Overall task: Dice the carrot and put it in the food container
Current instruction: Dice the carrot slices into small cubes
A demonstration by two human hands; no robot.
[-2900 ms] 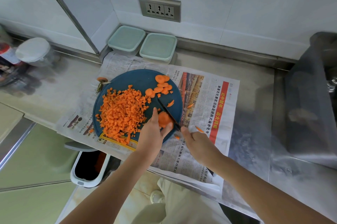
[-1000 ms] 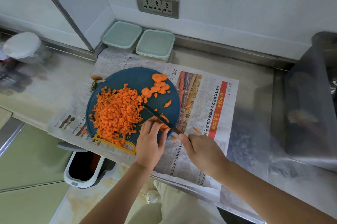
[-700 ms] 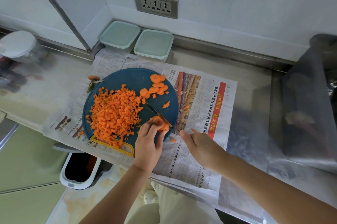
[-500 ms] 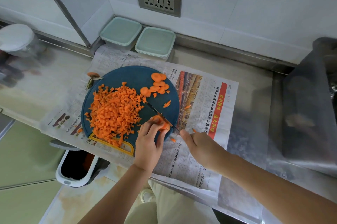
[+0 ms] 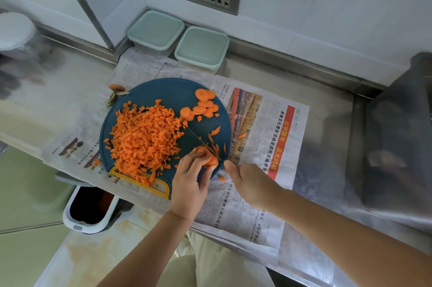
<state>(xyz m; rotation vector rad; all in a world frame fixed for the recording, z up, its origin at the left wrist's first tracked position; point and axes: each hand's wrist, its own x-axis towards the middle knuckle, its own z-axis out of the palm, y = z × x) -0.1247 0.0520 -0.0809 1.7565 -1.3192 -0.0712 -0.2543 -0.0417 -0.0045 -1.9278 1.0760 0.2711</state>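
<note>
So it all hinges on where the blade sits next to the fingers. The right hand (image 5: 247, 181) is closed round the handle of the knife (image 5: 201, 142). The handle is buried in the fist and only the thumb shows. The thin blade runs on a diagonal from just in front of that thumb, away and to the left, with its tip near the heap of diced carrot (image 5: 145, 139)

The left hand (image 5: 189, 183) has its fingers curled down on a little stack of carrot slices (image 5: 210, 159) at the near right edge of the blue cutting board (image 5: 168, 92). That stack sits against the blade's left side, at the handle end, so the piece to cut lies between the two hands with the left fingertips just beside the edge

My guess is the next cuts go across the stack, and with so little carrot to hold a nicked fingertip is the risk. More round slices (image 5: 203, 105) wait at the far right of the board. Both food containers (image 5: 202, 47) sit lidded by the wall, well apart from the board, so the transfer isn't started
</note>
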